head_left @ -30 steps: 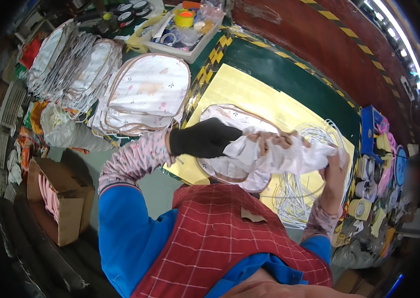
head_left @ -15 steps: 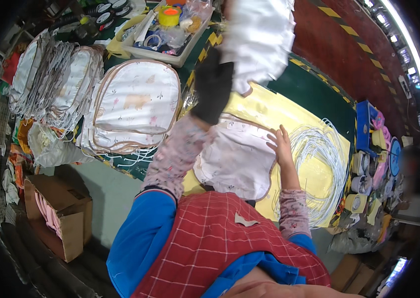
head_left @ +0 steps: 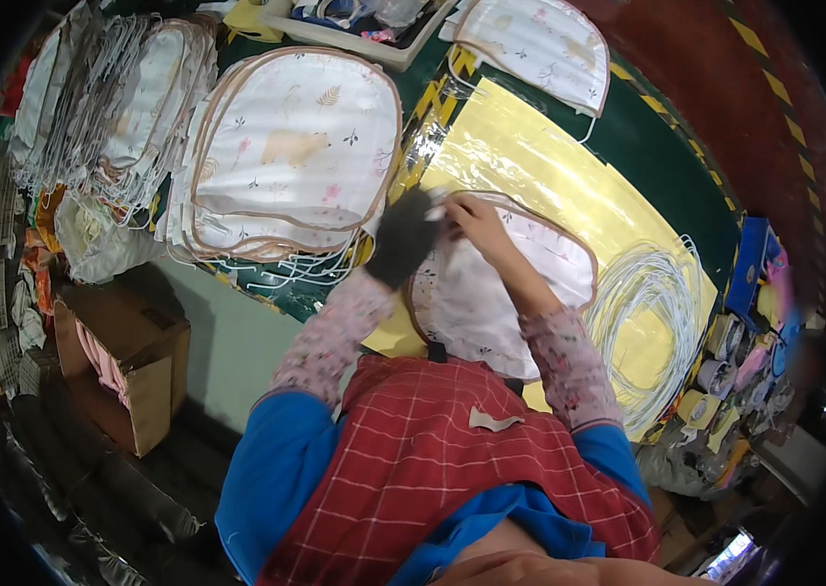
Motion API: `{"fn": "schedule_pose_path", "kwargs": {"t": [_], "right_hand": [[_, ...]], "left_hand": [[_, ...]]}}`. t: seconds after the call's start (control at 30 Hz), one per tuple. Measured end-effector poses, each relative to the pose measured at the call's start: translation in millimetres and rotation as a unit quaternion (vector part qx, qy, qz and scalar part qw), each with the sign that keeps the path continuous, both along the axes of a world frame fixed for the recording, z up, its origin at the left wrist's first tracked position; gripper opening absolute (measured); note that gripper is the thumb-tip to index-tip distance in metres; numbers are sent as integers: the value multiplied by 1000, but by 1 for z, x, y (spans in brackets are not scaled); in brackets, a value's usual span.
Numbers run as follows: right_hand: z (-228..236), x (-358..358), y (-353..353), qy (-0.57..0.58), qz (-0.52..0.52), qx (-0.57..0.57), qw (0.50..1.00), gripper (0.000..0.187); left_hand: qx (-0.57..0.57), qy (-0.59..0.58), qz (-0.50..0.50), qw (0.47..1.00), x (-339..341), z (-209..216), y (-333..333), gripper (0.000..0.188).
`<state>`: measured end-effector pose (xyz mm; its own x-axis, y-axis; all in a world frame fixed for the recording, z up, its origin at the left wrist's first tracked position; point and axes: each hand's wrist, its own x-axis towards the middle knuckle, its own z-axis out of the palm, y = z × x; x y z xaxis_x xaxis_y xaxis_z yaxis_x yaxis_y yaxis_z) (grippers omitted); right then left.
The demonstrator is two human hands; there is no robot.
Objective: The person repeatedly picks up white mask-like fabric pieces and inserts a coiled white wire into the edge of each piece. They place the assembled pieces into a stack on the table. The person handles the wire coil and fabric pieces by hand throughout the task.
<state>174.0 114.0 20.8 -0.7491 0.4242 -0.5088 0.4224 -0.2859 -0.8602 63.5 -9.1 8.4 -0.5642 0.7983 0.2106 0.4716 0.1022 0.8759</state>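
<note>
Near the middle of the frame, the left hand [head_left: 405, 239], gloved in black, and the bare right hand [head_left: 479, 227] meet at the upper-left edge of a brown-edged white cloth [head_left: 476, 298], which lies on a yellow sheet [head_left: 496, 137]. The right fingers are bent and bunched close together; whether they pinch the cloth's edge cannot be told, and the gloved fingers are too dark and blurred to read. Right of the cloth lies a coil of white cords [head_left: 618, 337]; at upper left sits a stack of printed cloths [head_left: 286, 146]; another printed cloth [head_left: 540, 49] lies at upper right.
</note>
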Motion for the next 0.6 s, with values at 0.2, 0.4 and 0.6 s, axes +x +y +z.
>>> {"fn": "schedule_pose_path", "kwargs": {"t": [0.2,0.4,0.6], "right_hand": [[-83,-134,0,-23,-82,307,948,44],[-43,-169,-12,61,-187,387,901,26],[96,-131,-27,229,-252,159,927,19]], "left_hand": [[-87,173,116,974,-31,-16,-146,18],[-123,-42,108,986,-4,-27,-159,17],[-221,-18,-78,972,2,-46,-127,23]]}}
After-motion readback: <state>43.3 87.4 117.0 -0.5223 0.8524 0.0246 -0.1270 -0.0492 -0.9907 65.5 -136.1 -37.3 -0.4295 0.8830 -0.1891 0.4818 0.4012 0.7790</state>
